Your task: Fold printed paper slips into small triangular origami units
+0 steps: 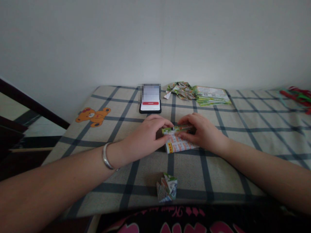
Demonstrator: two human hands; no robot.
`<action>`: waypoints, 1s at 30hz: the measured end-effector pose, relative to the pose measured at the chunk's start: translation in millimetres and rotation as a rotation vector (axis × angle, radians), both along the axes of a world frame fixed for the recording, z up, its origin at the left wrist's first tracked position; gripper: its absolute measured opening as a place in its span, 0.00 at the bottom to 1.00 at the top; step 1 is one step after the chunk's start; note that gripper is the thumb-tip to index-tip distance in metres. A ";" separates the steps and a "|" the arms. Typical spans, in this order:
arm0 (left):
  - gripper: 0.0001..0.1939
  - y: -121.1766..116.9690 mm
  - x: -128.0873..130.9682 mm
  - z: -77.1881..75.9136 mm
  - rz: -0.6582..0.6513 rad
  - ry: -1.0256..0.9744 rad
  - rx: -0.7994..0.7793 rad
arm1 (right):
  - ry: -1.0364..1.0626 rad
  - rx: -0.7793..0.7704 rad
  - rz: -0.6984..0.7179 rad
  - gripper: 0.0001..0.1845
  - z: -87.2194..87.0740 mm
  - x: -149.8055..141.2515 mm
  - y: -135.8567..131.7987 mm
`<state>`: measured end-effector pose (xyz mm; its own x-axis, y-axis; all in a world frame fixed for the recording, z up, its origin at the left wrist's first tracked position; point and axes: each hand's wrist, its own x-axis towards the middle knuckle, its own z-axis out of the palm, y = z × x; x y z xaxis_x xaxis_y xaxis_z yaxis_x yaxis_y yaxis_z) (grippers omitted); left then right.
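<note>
Both hands are on a printed paper leaflet (178,144) at the middle of the table, its far edge folded up and over. My left hand (157,129) pinches the left end of the fold between thumb and fingers. At the right end, my right hand (198,129) grips the same fold, thumb on the near side. Closer to me, a small folded paper piece (167,187) with pointed tips stands by the table's front edge, touched by neither hand.
A phone (150,100) with a lit screen lies beyond my hands. Right of it are several folded paper pieces (181,90) and a stack of leaflets (213,95). A bear figure (93,116) marks the checked tablecloth (114,129) at left. Red and green items (297,97) lie far right.
</note>
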<state>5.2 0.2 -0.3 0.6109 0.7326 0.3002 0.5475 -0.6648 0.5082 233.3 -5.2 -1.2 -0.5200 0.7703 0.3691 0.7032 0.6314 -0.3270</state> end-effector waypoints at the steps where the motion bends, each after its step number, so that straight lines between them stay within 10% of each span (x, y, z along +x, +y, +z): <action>1: 0.10 0.6 0.0 0.3 0.008 -0.001 -0.005 | 0.008 -0.002 -0.007 0.11 -0.3 -0.2 -0.1; 30: 0.10 13.7 -10.4 1.1 0.190 -0.032 0.021 | 0.270 -0.243 -0.130 0.09 -1.9 13.8 4.2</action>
<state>-5.2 13.8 0.9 0.4520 0.8273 0.3336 0.6482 -0.5615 0.5143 247.1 -1.0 -3.1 -0.3211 0.9052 0.2783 0.6401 0.4240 -0.6407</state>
